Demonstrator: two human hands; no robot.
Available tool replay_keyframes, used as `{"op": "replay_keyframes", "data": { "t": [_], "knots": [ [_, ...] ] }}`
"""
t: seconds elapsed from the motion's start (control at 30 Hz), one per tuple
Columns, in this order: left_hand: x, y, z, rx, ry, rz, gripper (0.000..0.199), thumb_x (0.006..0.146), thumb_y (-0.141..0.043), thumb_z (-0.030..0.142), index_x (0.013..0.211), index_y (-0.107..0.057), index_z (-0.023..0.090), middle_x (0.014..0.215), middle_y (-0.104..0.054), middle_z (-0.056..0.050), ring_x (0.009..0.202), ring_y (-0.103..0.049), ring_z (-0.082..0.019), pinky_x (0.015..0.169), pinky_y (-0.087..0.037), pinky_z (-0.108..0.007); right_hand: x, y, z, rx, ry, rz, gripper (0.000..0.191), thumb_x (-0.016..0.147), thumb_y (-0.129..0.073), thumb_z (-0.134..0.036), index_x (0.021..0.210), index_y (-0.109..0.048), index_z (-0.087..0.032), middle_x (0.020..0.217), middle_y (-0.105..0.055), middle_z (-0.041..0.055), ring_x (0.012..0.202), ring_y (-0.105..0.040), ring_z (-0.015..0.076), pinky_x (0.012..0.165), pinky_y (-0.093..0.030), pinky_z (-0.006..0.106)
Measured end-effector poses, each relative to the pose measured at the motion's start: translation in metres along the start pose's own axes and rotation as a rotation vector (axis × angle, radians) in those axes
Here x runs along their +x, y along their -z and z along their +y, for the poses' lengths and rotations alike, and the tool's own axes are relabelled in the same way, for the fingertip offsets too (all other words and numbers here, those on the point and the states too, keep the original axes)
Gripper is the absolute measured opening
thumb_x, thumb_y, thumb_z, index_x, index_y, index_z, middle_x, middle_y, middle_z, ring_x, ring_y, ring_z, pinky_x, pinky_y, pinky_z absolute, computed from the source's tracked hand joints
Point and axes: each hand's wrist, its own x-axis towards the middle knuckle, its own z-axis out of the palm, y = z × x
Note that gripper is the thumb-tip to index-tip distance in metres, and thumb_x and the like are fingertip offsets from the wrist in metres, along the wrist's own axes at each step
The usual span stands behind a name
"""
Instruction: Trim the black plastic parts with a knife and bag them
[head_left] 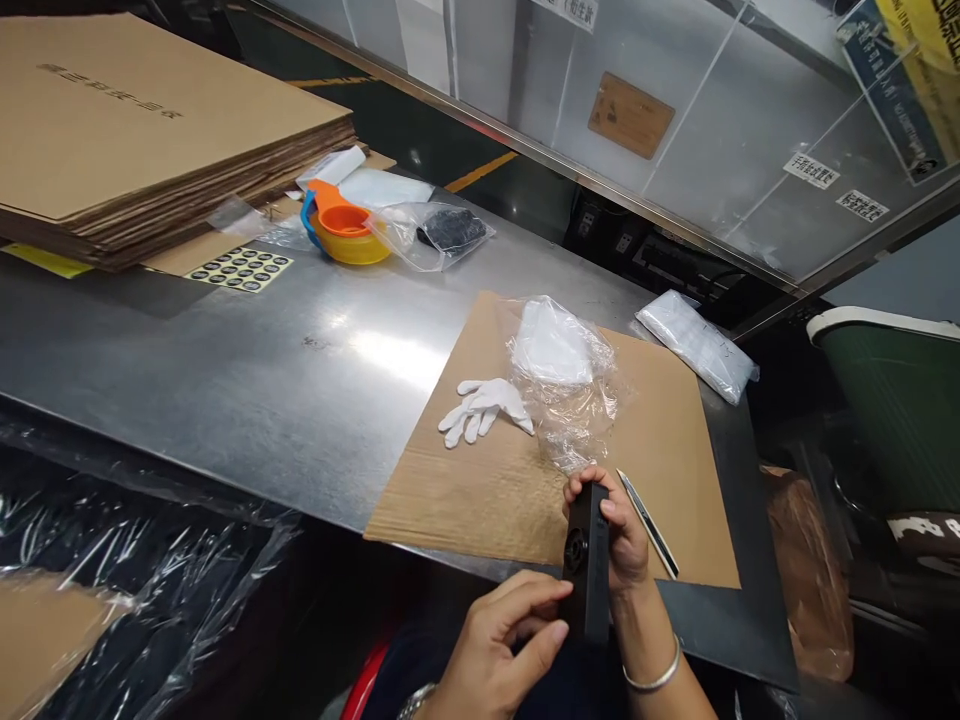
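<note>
Upright above the table's front edge is a black rectangular device (587, 570) with a round, lens-like part on one face. My right hand (626, 535) is closed round its upper end, fingers behind and thumb on the side. At its lower left edge, the curled index finger and thumb of my left hand (510, 640) touch it. A utility knife (649, 525) lies on the cardboard sheet (465, 500) just beyond my right hand. Further off on that sheet are a white glove (486, 408) and a clear plastic bag (577, 410) around a white pad.
Stacked cardboard (225, 190) stands at the back left of the metal table (337, 400). Beside it lie a sticker sheet (244, 268), an orange and yellow tape dispenser (349, 230) and a bagged dark item (450, 232). A white packet (697, 345) and a green bin (885, 400) are right.
</note>
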Motion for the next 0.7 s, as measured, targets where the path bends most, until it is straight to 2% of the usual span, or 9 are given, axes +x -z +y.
{"op": "replay_keyframes", "data": {
  "t": [0.17,0.57,0.7],
  "knots": [
    [-0.0036,-0.0001,0.0098,0.103,-0.017,-0.015,0.025,0.082,-0.056,0.020,0.103,-0.066,0.028,0.094,-0.060,-0.006,0.080,-0.059,-0.015,0.067,-0.050,-0.022,-0.0005,-0.0035,-0.0007,0.074,0.018,-0.042,0.029,0.061,-0.061,-0.028,0.089,-0.063,-0.019,0.082,-0.055,0.0034,0.078,-0.048,0.0152,0.072,-0.039,0.026],
    [-0.0041,0.0004,0.0098,0.369,-0.196,-0.010,0.026,0.081,-0.056,0.011,0.101,-0.066,0.025,0.094,-0.063,-0.003,0.084,-0.062,-0.012,0.074,-0.049,-0.018,-0.0018,-0.0031,-0.0026,0.167,0.049,-0.068,0.031,0.057,-0.060,-0.026,0.088,-0.063,-0.019,0.080,-0.052,0.0035,0.077,-0.046,0.0163,0.067,-0.037,0.027],
    [-0.0026,0.0004,0.0095,0.406,-0.206,-0.008,0.025,0.081,-0.056,0.011,0.100,-0.066,0.023,0.093,-0.064,-0.004,0.084,-0.062,-0.012,0.074,-0.049,-0.018,-0.0007,-0.0030,-0.0030,0.179,0.050,-0.069,0.031,0.058,-0.059,-0.026,0.088,-0.062,-0.018,0.081,-0.052,0.0034,0.077,-0.046,0.0161,0.067,-0.037,0.027]
  ]
}}
